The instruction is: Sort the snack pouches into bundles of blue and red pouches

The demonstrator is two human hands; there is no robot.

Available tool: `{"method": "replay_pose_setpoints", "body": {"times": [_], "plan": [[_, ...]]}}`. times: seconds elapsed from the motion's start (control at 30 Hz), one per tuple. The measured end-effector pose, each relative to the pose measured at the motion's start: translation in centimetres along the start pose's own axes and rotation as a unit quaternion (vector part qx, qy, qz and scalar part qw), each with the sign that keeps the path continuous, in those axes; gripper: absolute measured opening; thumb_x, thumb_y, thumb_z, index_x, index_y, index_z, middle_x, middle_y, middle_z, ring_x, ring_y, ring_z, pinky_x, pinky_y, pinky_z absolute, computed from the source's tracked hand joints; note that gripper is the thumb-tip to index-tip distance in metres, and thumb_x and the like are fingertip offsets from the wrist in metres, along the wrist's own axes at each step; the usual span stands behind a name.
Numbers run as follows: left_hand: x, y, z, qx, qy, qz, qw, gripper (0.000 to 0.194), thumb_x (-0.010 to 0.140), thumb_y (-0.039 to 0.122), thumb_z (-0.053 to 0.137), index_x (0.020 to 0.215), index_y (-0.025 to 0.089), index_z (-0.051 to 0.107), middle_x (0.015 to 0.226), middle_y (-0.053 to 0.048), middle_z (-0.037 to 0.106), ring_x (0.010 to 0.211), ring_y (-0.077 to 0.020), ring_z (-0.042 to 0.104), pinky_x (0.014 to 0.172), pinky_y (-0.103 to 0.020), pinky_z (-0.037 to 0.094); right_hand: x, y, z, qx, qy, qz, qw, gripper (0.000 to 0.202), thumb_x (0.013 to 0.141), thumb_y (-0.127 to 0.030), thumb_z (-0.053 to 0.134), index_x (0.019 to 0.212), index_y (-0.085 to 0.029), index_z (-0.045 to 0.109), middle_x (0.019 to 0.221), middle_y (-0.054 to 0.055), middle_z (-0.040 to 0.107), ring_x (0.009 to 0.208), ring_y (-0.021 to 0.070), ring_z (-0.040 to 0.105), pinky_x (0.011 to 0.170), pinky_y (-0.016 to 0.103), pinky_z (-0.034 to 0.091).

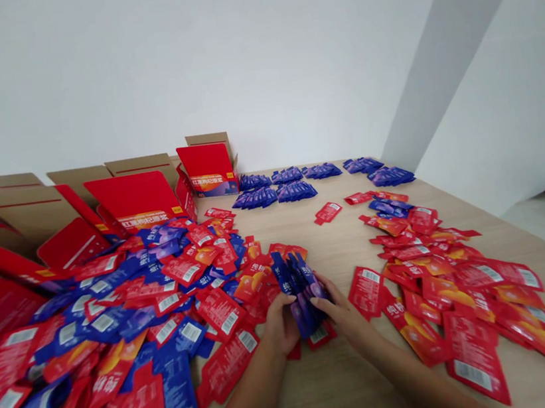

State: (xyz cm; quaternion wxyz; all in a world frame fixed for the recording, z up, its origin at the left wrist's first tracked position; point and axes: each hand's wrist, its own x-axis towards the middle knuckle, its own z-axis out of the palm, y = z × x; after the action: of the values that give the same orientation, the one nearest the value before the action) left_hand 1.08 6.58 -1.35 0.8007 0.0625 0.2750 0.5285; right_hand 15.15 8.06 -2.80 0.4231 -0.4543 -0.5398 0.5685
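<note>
Between both hands, low in the middle of the head view, stands a bundle of blue pouches [301, 300] with their spouts pointing up. My left hand [282, 323] is closed round the bundle's left side, its thumb on the front. My right hand [334, 304] grips the right side with thumb and fingers. Just under and behind the bundle lie red pouches [320, 335]. To the left spreads a mixed heap of red and blue pouches [175, 270]. A pile of mostly red pouches [427, 277] lies to the right.
Open red cartons [136, 198] stand at the back left, and another red carton [209, 172] beside them. Several fanned stacks of blue pouches [295, 191] lie along the table's back, near the white wall. A single red pouch [328, 212] lies on the wooden table [300, 227].
</note>
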Motion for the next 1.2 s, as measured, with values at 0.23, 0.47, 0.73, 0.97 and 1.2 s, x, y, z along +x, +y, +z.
{"method": "replay_pose_setpoints", "body": {"times": [0.23, 0.47, 0.73, 0.97, 1.2], "plan": [[0.3, -0.1, 0.2, 0.001, 0.027, -0.019, 0.999, 0.026, 0.076, 0.014, 0.049, 0.097, 0.006, 0.063, 0.075, -0.011, 0.072, 0.080, -0.0222, 0.069, 0.081, -0.035, 0.053, -1.2, -0.7, 0.4, 0.159, 0.028, 0.077, 0.984, 0.058, 0.075, -0.043, 0.059, 0.130, -0.029, 0.047, 0.135, 0.002, 0.051, 0.123, 0.0264, 0.047, 0.095, 0.044, 0.046], [0.3, -0.1, 0.2, -0.003, 0.028, -0.022, 0.999, 0.022, 0.080, 0.019, 0.052, 0.096, 0.007, 0.062, 0.077, -0.011, 0.071, 0.079, -0.0212, 0.069, 0.080, -0.033, 0.053, -1.4, -0.8, 0.5, 0.188, 0.031, 0.089, 0.978, 0.062, 0.073, -0.043, 0.062, 0.132, -0.031, 0.045, 0.135, 0.002, 0.050, 0.121, 0.0271, 0.048, 0.094, 0.044, 0.047], [0.2, -0.4, -0.2, 0.064, -0.017, 0.068, 0.995, 0.046, 0.064, 0.013, 0.071, 0.108, 0.014, 0.058, 0.084, -0.006, 0.071, 0.078, -0.0211, 0.068, 0.079, -0.033, 0.052, -1.2, -0.1, 0.5, 0.121, 0.031, 0.026, 0.992, 0.061, 0.078, -0.043, 0.059, 0.134, -0.028, 0.043, 0.134, 0.002, 0.051, 0.128, 0.0225, 0.041, 0.106, 0.042, 0.035], [0.0, -0.8, -0.1, 0.132, 0.031, 0.081, 0.987, 0.056, 0.053, 0.018, 0.081, 0.105, 0.015, 0.060, 0.079, -0.004, 0.071, 0.071, -0.0196, 0.066, 0.072, -0.031, 0.050, -2.1, 0.4, 1.5, -0.189, 0.031, -0.090, 0.977, 0.063, 0.088, -0.045, 0.040, 0.144, -0.021, 0.023, 0.144, 0.010, 0.035, 0.135, 0.0212, 0.029, 0.112, 0.043, 0.023], [-0.1, -0.5, -0.7, 0.116, 0.085, 0.015, 0.990, 0.030, 0.063, 0.024, 0.072, 0.089, 0.011, 0.065, 0.073, -0.005, 0.071, 0.064, -0.0182, 0.065, 0.068, -0.029, 0.050, -3.1, -3.5, 1.3, -0.453, -0.068, -0.097, 0.884, 0.073, 0.086, -0.056, 0.042, 0.143, -0.012, 0.027, 0.137, 0.021, 0.044, 0.122, 0.0321, 0.047, 0.095, 0.044, 0.042]]}}
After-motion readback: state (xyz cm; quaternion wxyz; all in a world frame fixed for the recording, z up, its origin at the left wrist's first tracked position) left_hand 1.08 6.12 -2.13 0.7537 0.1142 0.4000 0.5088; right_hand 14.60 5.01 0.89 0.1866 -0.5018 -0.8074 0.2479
